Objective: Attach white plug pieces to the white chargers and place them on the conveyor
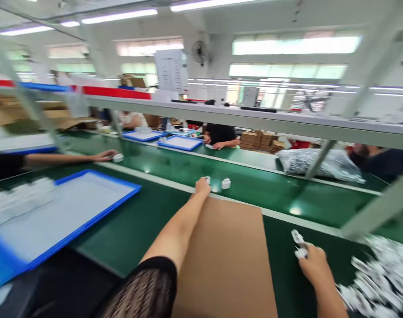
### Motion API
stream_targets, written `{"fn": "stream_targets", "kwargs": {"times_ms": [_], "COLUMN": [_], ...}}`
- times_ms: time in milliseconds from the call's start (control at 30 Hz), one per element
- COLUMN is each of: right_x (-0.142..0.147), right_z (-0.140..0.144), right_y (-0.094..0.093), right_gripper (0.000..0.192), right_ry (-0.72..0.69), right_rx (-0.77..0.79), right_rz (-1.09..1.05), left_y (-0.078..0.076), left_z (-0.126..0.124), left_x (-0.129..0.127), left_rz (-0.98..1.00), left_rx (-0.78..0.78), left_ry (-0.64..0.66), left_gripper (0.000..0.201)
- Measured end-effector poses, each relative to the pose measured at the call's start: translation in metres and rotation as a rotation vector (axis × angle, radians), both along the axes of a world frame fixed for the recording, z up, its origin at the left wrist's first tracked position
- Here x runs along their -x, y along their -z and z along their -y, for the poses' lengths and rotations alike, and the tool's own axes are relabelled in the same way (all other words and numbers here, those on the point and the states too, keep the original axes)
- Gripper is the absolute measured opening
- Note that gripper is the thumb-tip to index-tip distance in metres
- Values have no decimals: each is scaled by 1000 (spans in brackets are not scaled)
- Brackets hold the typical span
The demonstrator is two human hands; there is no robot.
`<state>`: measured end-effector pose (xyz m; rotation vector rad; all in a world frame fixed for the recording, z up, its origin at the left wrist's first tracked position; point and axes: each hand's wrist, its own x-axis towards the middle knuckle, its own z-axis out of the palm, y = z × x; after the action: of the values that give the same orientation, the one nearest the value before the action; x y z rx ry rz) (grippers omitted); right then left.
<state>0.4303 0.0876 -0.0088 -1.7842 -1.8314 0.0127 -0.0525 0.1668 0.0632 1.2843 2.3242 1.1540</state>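
My left hand [202, 186] reaches out over the green conveyor belt, its fingers closed on a small white plug adapter [207, 179], mostly hidden by the hand. Just right of it, another white plug adapter [226, 183] stands on the belt with its prongs up. On the near side, my right hand [316, 261] is closed around small white plastic pieces [297, 237], which stick out past the thumb and fingers; their exact kind is blurred. Beside that hand lies a heap of similar white plastic pieces [375, 282]. Below my left forearm is a brown cardboard sheet [231, 251].
A blue-rimmed tray [98, 194] with white blocks sits at left. A co-worker's hand [105, 155] is by a white adapter [118, 157] on the belt. A slanted post [380, 203] and an overhead shelf [254, 117] stand beyond. A silvery plastic bag [321, 164] lies across the belt.
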Motion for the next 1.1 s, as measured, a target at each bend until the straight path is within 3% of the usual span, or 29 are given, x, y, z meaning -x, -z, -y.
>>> {"fn": "stream_targets", "kwargs": {"times_ms": [167, 267, 400, 500, 633, 733, 900, 1100], "right_x": [15, 26, 43, 54, 63, 71, 89, 99], "right_z": [19, 28, 32, 34, 41, 45, 49, 54], "right_y": [-17, -33, -37, -36, -44, -50, -47, -43], "right_gripper": [32, 26, 40, 37, 41, 45, 52, 43], "right_ry": [81, 26, -64, -196, -387, -379, -322, -412], "right_rx": [-29, -86, 98, 266, 496, 589, 439, 327], "right_rz": [-332, -791, -1042, -1193, -1395, -1399, -1226, -1204], "left_y": [-2, 13, 37, 49, 62, 68, 68, 68], "left_z": [16, 45, 104, 138, 150, 145, 137, 135], "left_x": [-24, -63, -123, -157, -179, -179, -174, -173], "left_rz": [-76, -77, -23, -14, -16, -13, 2, 34], "left_rx": [-165, -222, -261, -245, -207, -222, -207, -208], "left_ry": [158, 368, 756, 934, 979, 995, 1038, 1052], "left_gripper": [41, 41, 37, 34, 32, 41, 26, 24]}}
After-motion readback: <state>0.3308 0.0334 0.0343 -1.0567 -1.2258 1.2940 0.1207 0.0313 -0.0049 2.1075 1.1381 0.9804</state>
